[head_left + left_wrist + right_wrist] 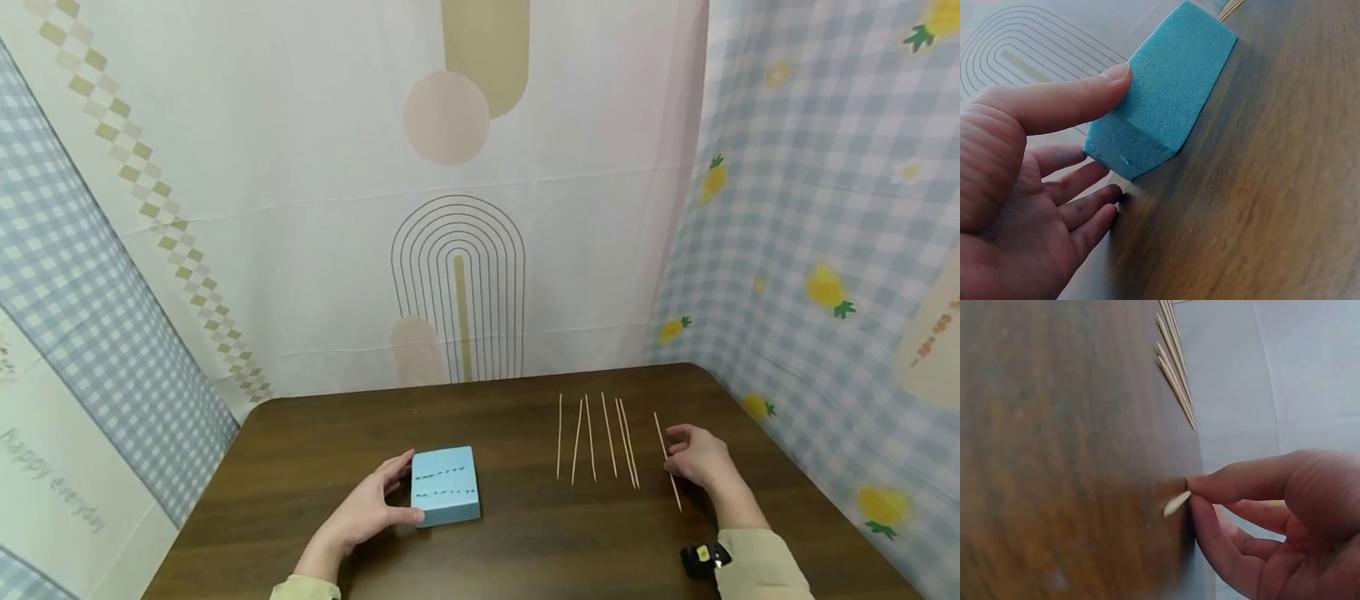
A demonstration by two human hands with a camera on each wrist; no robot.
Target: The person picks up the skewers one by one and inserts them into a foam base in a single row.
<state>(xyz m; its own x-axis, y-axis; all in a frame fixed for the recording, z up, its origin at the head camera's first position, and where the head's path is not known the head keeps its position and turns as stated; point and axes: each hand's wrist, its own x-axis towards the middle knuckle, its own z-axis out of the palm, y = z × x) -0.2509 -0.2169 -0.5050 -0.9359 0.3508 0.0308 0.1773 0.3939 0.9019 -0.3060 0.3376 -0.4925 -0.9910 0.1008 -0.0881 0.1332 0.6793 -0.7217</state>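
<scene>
A blue foam block (pixel 444 482) with two rows of dark marks on top lies left of the table's middle. My left hand (pixel 366 507) holds it by its left side, the thumb at the near corner and the fingers toward the far one. In the left wrist view the thumb presses the block's side face (pixel 1169 81), while the lower fingers hang off it. On the right, my right hand (pixel 699 457) pinches a thin wooden skewer (pixel 676 492) between thumb and index finger. The skewer's pointed end (pixel 1177 504) faces the right wrist camera.
Several more skewers (pixel 609 433) lie roughly side by side between the block and my right hand. All this is on a dark brown wooden table (pixel 517 550). Patterned cloth (pixel 330 275) hangs behind it, and checked cloth (pixel 795 208) closes in the right side.
</scene>
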